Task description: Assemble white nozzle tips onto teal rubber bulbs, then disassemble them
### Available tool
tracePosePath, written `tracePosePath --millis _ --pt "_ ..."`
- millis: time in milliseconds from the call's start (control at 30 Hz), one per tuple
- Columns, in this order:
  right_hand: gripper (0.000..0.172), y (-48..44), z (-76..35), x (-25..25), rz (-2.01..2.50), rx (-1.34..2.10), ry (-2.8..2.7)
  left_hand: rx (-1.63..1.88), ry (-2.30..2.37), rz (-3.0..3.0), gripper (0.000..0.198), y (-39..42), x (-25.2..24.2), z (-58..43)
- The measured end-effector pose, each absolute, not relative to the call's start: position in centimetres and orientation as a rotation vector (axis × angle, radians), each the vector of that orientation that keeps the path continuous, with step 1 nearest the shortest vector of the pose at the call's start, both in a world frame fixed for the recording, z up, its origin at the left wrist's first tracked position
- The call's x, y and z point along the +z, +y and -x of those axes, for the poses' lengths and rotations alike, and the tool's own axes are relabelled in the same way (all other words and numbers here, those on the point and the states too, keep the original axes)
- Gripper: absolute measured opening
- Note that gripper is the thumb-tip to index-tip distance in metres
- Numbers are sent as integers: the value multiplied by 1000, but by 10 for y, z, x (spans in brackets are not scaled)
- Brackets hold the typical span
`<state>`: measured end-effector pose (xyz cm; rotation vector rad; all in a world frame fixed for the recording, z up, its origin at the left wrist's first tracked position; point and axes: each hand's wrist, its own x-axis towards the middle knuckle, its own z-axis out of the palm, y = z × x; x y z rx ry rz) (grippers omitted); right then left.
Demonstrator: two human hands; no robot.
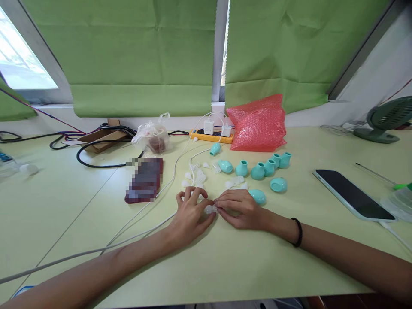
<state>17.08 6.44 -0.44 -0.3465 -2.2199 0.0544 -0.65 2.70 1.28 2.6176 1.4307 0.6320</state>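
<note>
Nearer me than the bag [260, 126], my left hand [190, 213] and right hand [242, 208] pinch one clear piece [210, 209], best done lightly.

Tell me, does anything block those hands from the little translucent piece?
Nothing visible does: fingertips of the left hand and the right hand are at the translucent piece. The white cable runs behind the left hand, not between fingertips and piece.

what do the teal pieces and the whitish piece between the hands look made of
Teal pieces: probably plastic, glossy, given bright highlights on smooth surfaces; glazed ceramic possible. Whitish piece between left hand and right hand: perhaps silicone or soft plastic, judging by its milky translucence; finish too small to tell.
</note>
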Motion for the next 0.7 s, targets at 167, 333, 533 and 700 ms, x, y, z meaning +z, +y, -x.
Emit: tracePosePath --millis 167,333,533,700 --pt "22 65 -171 -6 374 55 -2154 616 1433 -2622 17 27 13 7" --pt "18 65 -171 -6 315 102 -2172 632 1455 -2616 17 28 13 5" --pt "15 65 -171 -5 307 102 -2187 636 1458 -2608 18 28 12 6" --pt "15 66 -171 -5 302 119 -2198 636 1463 -2616 18 28 10 7"
